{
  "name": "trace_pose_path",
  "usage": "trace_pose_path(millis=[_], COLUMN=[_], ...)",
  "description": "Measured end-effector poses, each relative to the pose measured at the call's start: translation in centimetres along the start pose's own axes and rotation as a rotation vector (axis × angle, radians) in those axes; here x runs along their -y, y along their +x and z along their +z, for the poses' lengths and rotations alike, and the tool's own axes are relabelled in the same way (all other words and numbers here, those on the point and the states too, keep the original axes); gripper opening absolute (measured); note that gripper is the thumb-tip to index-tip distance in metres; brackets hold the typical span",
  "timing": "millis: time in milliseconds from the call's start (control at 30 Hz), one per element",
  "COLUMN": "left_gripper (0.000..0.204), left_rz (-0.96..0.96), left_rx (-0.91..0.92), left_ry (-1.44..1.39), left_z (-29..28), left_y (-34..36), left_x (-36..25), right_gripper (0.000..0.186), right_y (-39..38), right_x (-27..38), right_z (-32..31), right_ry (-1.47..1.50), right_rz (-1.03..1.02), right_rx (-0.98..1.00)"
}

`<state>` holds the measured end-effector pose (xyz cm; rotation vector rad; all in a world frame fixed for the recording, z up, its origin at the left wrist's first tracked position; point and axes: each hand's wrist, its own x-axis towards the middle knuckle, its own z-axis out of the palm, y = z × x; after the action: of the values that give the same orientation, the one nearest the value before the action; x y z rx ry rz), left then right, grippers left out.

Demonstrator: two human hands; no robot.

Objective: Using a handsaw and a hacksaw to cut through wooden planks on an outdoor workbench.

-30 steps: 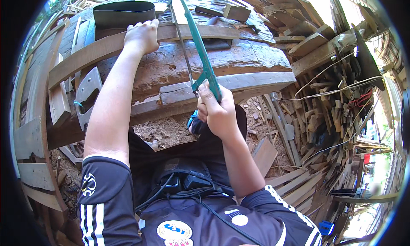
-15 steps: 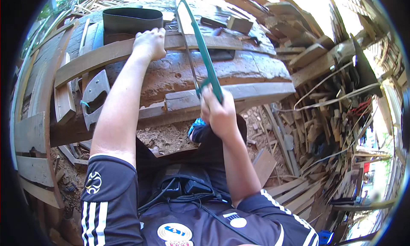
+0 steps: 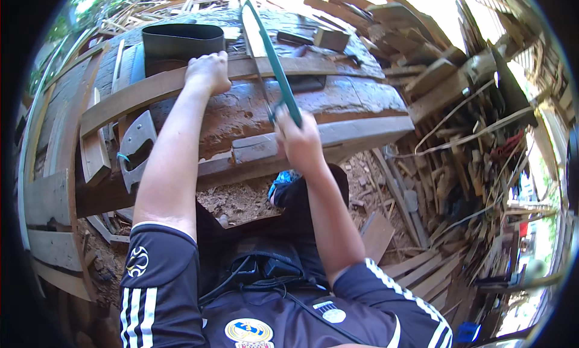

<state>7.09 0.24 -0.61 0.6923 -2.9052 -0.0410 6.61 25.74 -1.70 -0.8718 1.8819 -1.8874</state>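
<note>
My right hand (image 3: pixel 300 144) is closed round the lower end of a green-framed bow saw (image 3: pixel 275 59). The saw points away from me, and its thin blade crosses a long, slightly curved wooden strip (image 3: pixel 134 102). Left of the blade, my left hand (image 3: pixel 208 74) grips that strip, fingers curled over its far edge. The strip lies across a thick, weathered timber (image 3: pixel 241 106) that serves as a bench. Whether the blade has cut into the wood is hard to make out.
A black open-topped container (image 3: pixel 181 51) stands beyond my left hand. A handsaw's grey handle (image 3: pixel 138 147) hangs near my left forearm. Wooden offcuts (image 3: pixel 330 39) lie at the bench's far right. Planks (image 3: pixel 51 197) stand at left, and scrap wood (image 3: pixel 443 185) is heaped at right.
My right hand has moved a little away from me and to the left with the bow saw. The left hand keeps its grip on the strip. The whole view has shifted slightly.
</note>
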Motion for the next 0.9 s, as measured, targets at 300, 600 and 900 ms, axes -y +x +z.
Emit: trace_pose_path(millis=[300,600,900], left_gripper=[0.045,0.049,0.049], left_rz=[-0.031,-0.027,0.006], left_rx=[0.042,0.068,-0.027], left_ry=[-0.009,-0.034,-0.026], left_z=[0.1,0.5,0.5], left_y=[0.0,0.6,0.3], left_x=[0.4,-0.5,0.4], right_gripper=[0.034,0.03,0.03], right_y=[-3.6,8.7,-4.5], right_x=[-0.1,-0.1,0.8], right_z=[-0.4,1.1,-0.6], right_ry=[0.121,0.072,0.122], right_rz=[0.154,0.152,0.15], right_rx=[0.054,0.056,0.036])
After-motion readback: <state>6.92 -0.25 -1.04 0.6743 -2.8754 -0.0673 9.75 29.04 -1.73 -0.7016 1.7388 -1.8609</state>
